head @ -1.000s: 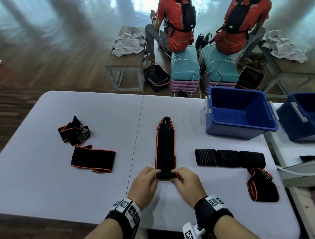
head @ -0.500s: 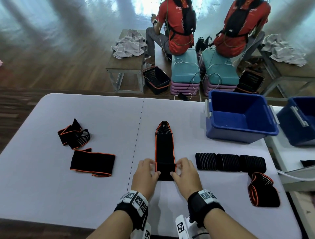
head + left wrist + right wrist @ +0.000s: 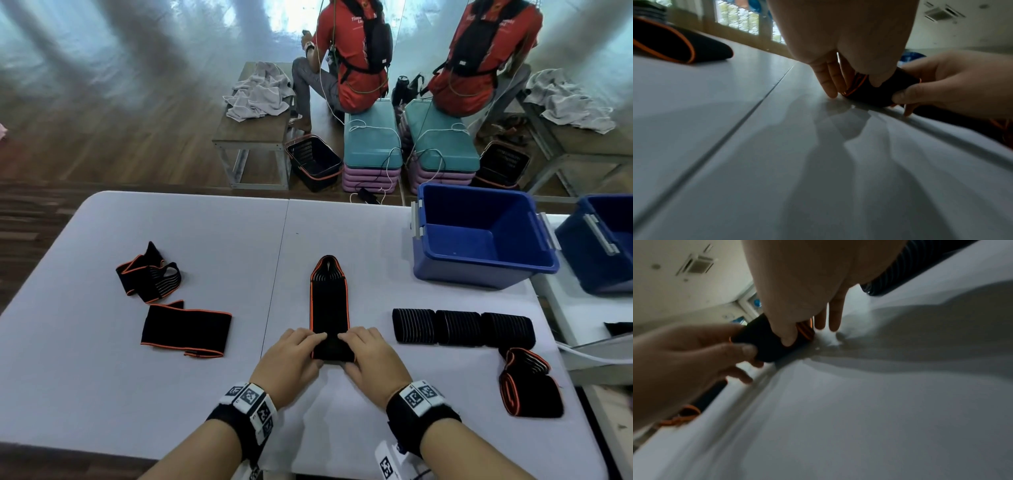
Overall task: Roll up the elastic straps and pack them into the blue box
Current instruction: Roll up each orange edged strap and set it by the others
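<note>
A black elastic strap with orange edging (image 3: 329,301) lies stretched away from me on the grey table (image 3: 85,377). Its near end is wound into a roll (image 3: 881,91) (image 3: 764,344). My left hand (image 3: 294,359) (image 3: 849,48) grips the roll's left end and my right hand (image 3: 370,356) (image 3: 797,296) grips its right end, thumbs pressed on the near side. Three finished rolls (image 3: 462,329) lie in a row to the right. The open blue box (image 3: 479,240) stands at the far right, with nothing visible inside.
Two loose straps lie at the left: a crumpled one (image 3: 149,274) and a folded one (image 3: 186,329). Another folded strap (image 3: 527,383) lies near the right edge. A second blue box (image 3: 603,240) stands on a neighbouring table. Two people sit beyond the table.
The roll has grown and travelled away from me along the strap, and the flat stretch ahead of it is shorter. Both hands have moved forward with the roll.
</note>
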